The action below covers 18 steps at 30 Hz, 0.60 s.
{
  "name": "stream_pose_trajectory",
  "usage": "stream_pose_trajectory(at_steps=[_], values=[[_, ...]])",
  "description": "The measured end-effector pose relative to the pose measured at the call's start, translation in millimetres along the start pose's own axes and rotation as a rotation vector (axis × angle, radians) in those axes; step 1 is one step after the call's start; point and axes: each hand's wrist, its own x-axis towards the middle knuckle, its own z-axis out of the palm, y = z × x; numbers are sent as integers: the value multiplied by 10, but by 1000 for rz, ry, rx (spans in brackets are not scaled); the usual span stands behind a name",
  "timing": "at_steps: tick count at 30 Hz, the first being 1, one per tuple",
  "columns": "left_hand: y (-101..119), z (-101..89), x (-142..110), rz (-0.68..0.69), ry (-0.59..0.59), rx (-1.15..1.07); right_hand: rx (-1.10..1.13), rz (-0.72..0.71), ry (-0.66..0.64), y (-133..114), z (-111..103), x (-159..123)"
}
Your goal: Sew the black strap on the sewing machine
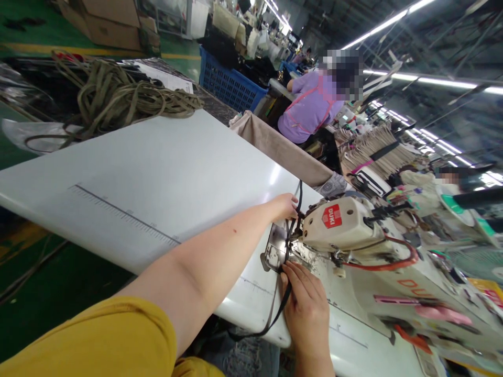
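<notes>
A narrow black strap (282,305) runs under the needle area of a white sewing machine (334,222) and over its metal plate (276,246). Beyond the needle, my left hand (286,206) has its fingers curled closed at the strap's far part. On the near side of the plate my right hand (306,293) pinches the same strap, with the thumb partly hidden. From there the strap loops down over the table's front edge toward my lap.
The white table (157,162) carries a printed ruler. A heap of olive cord (118,94) lies at its far left. Behind are a cloth-lined trough (283,149) and a blue crate (230,81). A person in purple (310,102) sits further back.
</notes>
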Motion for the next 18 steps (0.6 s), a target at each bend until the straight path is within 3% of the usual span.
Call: stream_pose_trajectory(at_steps=[6,12,18], values=[[-27,17,53,-12,9,3,-5,-5,3,7,-6,-20],[38,-38,-49,-9,-32,-68,-7,-12,-5,1,5,9],[118,103,-108,-11,3,-121,-21,-5,-9,52,-35,-45]])
